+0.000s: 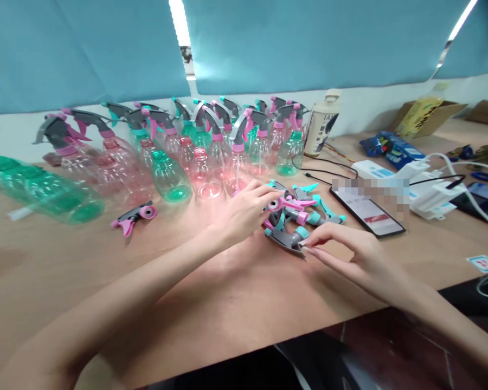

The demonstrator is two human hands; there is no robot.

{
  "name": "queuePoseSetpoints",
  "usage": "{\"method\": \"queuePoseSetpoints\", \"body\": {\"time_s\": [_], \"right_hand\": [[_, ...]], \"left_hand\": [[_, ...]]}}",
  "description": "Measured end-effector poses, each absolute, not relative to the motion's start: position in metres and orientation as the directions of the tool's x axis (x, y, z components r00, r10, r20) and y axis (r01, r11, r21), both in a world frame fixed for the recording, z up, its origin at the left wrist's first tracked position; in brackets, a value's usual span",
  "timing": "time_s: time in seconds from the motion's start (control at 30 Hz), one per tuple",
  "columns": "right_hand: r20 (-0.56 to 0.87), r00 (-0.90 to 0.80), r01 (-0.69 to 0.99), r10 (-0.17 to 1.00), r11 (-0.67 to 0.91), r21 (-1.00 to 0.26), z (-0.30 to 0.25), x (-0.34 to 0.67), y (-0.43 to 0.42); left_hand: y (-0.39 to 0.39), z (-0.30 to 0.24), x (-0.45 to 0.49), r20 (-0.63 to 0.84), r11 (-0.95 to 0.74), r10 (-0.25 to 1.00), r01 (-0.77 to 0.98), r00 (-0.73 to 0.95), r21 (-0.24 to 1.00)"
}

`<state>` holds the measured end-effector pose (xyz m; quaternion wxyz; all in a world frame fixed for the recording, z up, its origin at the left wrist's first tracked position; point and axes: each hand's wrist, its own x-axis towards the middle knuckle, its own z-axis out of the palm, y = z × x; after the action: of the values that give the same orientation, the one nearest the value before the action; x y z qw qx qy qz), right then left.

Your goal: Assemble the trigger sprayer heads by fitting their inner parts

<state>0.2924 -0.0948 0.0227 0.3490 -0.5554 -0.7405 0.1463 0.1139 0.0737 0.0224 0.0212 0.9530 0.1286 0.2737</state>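
Left hand (pixel 246 211) curls at a pink head (pixel 275 205) left of the phone (pixel 370 208), grip unclear, while the right hand (pixel 352 252), before the phone, pinches narrowly at a grey head (pixel 284 238), contents unclear, best kept light.

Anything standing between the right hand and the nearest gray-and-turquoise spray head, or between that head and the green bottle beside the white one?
The right hand reaches the right end of that spray head, with nothing visible between. Towards the green bottle, other spray heads, pink and turquoise, lie piled in the way.
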Motion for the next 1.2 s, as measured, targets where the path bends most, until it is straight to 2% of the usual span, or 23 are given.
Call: {"method": "queuePoseSetpoints", "body": {"time_s": [0.23,0.37,0.43,0.6,0.73,0.83,0.97,1.1,1.2], "right_hand": [[0.477,-0.015,0.823,0.879,0.281,-0.493,0.015,0.320,-0.086],[0.467,-0.020,0.878,0.884,0.239,-0.415,0.004,0.325,-0.065],[0.449,-0.043,0.905,0.893,0.225,-0.361,-0.001,0.324,-0.052],[0.317,-0.103,0.952,0.943,0.185,-0.243,-0.010,0.311,-0.024],[0.207,-0.142,0.949,0.968,0.193,-0.250,-0.011,0.295,-0.016],[0.201,-0.188,0.952,0.961,0.229,-0.204,-0.011,0.282,-0.016],[0.217,-0.186,0.964,0.958,0.220,-0.150,-0.014,0.272,-0.014],[0.253,-0.171,0.969,0.952,0.209,-0.134,-0.017,0.274,-0.006],[0.312,-0.171,0.974,0.935,0.209,-0.091,-0.013,0.273,-0.001]], "left_hand": [[0.077,0.010,0.110,0.326,-0.913,0.408,0.380,0.853,0.150],[0.065,-0.003,0.107,0.191,-0.872,0.486,0.460,0.853,0.166],[0.055,-0.006,0.106,0.171,-0.873,0.484,0.461,0.858,0.158],[0.034,-0.003,0.103,0.209,-0.911,0.407,0.379,0.889,0.161],[0.027,0.003,0.089,0.254,-0.912,0.385,0.322,0.888,0.256],[0.026,0.008,0.067,0.310,-0.901,0.401,0.311,0.862,0.302],[0.035,0.013,0.020,0.368,-0.854,0.517,0.433,0.773,0.288],[0.056,0.010,-0.043,0.422,-0.690,0.711,0.674,0.562,0.265],[0.072,0.011,-0.086,0.506,-0.583,0.763,0.767,0.403,0.269]]}}
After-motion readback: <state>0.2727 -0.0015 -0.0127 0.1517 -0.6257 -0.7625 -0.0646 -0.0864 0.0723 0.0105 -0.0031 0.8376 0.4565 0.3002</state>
